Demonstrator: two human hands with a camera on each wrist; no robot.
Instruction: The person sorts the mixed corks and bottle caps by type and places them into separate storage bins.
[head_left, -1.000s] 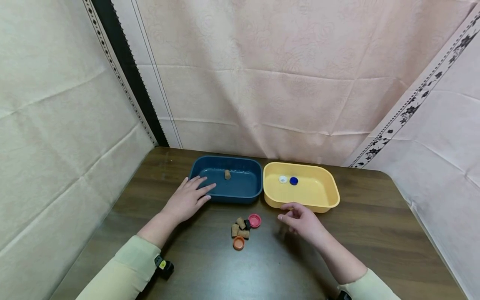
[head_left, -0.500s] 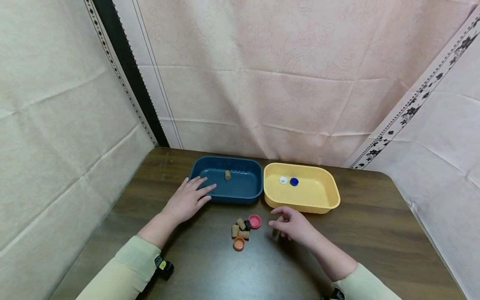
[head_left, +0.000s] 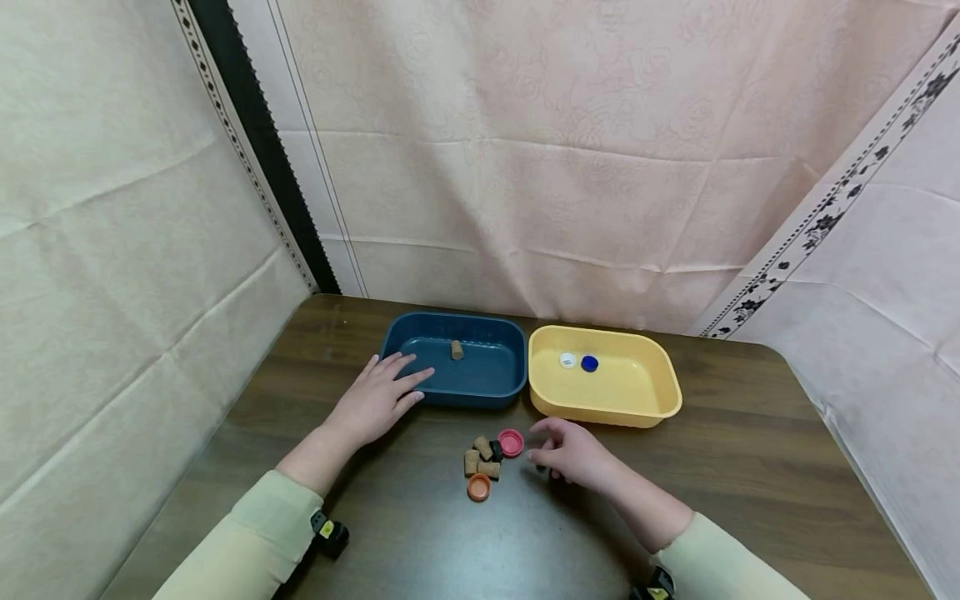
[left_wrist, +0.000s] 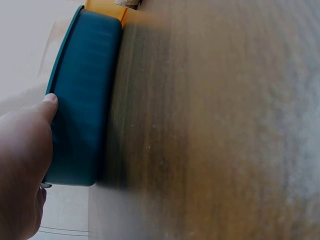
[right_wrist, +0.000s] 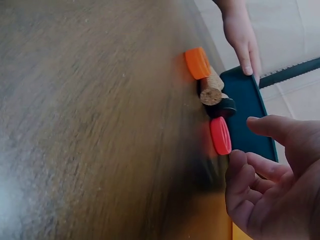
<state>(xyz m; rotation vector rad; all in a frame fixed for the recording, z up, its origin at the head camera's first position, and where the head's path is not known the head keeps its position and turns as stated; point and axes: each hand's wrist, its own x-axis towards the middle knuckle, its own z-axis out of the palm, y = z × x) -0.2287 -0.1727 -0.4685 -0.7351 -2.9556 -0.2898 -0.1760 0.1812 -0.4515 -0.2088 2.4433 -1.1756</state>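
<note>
My left hand [head_left: 371,404] rests with spread fingers on the near-left rim of the dark blue tray [head_left: 480,398]; its thumb touches the rim in the left wrist view. One cork [head_left: 457,350] lies in that tray. My right hand [head_left: 573,454] hovers just right of a pink bottle cap [head_left: 512,442], fingers loosely bent, thumb apart, nothing between them. Beside the pink cap lie a black cap [right_wrist: 227,107], partly hidden, several corks [head_left: 489,470] and an orange cap [head_left: 478,487]. The yellow tray [head_left: 667,392] holds a white cap [head_left: 567,360] and a blue cap [head_left: 590,364].
Both trays stand side by side near the back of the brown wooden table [head_left: 405,533]. Pale cloth [head_left: 525,167] hangs behind the table and at both sides. A small black wrist camera [head_left: 330,537] sits on the left sleeve.
My right hand has moved left and slightly toward me, from in front of the yellow tray to beside the pink cap. The left hand and the pile look the same.
</note>
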